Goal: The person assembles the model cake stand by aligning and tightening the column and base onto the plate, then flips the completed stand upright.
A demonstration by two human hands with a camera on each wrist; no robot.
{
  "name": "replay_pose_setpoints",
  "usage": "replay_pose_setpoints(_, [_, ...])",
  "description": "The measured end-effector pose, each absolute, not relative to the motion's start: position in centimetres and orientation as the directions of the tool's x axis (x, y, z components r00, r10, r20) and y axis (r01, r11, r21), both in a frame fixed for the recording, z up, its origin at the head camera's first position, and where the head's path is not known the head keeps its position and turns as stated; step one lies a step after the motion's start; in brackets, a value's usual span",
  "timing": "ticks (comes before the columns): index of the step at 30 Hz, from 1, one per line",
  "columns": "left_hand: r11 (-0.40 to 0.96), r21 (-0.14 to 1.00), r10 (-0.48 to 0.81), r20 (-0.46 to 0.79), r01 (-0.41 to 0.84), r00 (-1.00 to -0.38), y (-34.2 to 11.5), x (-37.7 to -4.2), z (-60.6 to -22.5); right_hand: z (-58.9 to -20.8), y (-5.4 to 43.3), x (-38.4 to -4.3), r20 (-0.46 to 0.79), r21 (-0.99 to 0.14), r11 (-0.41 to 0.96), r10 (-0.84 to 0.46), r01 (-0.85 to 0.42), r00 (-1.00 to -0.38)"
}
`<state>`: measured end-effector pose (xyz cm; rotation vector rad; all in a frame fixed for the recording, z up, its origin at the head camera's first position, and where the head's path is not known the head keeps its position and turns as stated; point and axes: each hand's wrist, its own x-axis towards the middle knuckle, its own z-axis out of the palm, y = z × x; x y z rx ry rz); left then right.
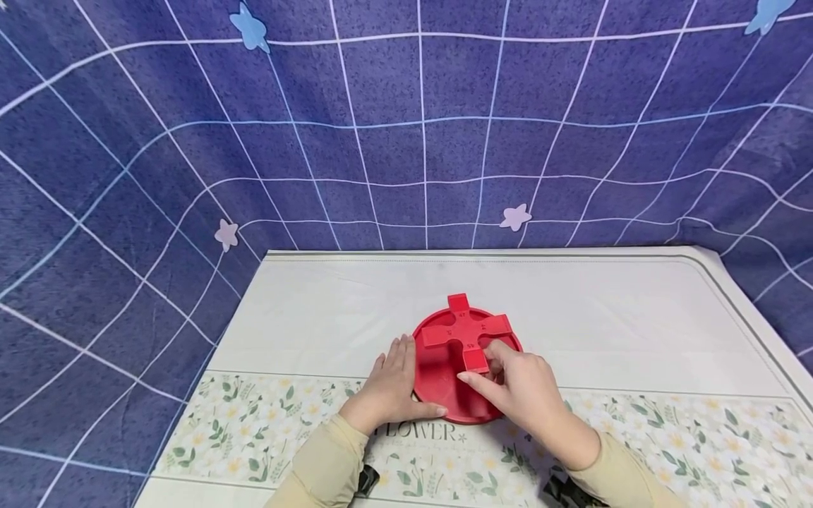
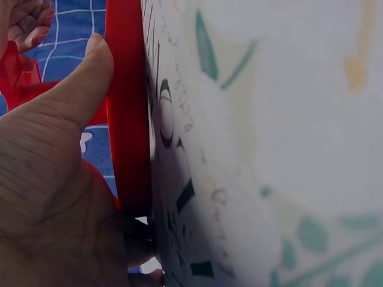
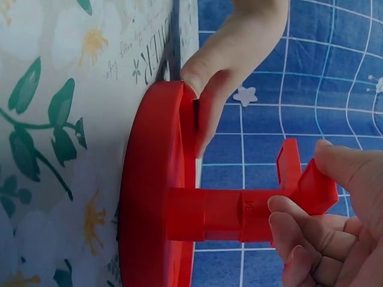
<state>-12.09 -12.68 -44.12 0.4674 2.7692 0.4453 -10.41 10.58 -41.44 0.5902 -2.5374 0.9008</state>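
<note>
A round red base [image 1: 438,384] with a raised rim lies flat on the table. Above it, a red cross-shaped top [image 1: 466,329] with four short arms and small markings sits on an upright red post [image 3: 221,215]. My right hand [image 1: 524,388] pinches the near arm of the cross between thumb and fingers. Against the left side of the base my left hand [image 1: 394,384] rests with straight fingers along the rim, its thumb [image 2: 90,78] spread across the near edge. Whether the post is joined to the base or the cross cannot be told.
A white table cover [image 1: 343,303] with a printed flower band [image 1: 254,423] lies beneath the base. Behind and to the sides hangs a blue curtain [image 1: 457,155] with a grid of lines and star shapes.
</note>
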Motion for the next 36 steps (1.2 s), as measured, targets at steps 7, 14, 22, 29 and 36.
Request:
replay_pose_setpoints(7, [0.898,0.344,0.364,-0.227,0.275,-0.903,-12.6,-12.3,-44.1,-41.4,10.6,-10.4,0.465,-0.508,0.710,-0.252,-0.488,-0.849])
replay_pose_setpoints(14, [0.900,0.340,0.363,-0.233,0.274,-0.902,-12.5,-12.3,-44.1,-41.4,10.7,-10.5,0.471,-0.504,0.704,-0.261,-0.500,-0.843])
replay_pose_setpoints(22, [0.904,0.326,0.360,-0.232,0.277,-0.904,-12.5,-12.4,-44.3,-41.6,10.9,-10.7,0.488,-0.469,0.712,-0.283,-0.522,-0.825])
replay_pose_setpoints(29, [0.899,0.327,0.375,-0.234,0.291,-0.897,-12.9,-12.4,-44.5,-42.4,13.5,-11.8,0.553,-0.319,0.701,-0.409,-0.638,-0.726])
replay_pose_setpoints(36, [0.846,0.423,0.434,-0.193,0.324,-0.880,-14.1,-12.7,-44.7,-44.2,17.6,-13.6,0.338,-0.419,0.687,-0.489,-0.594,-0.804])
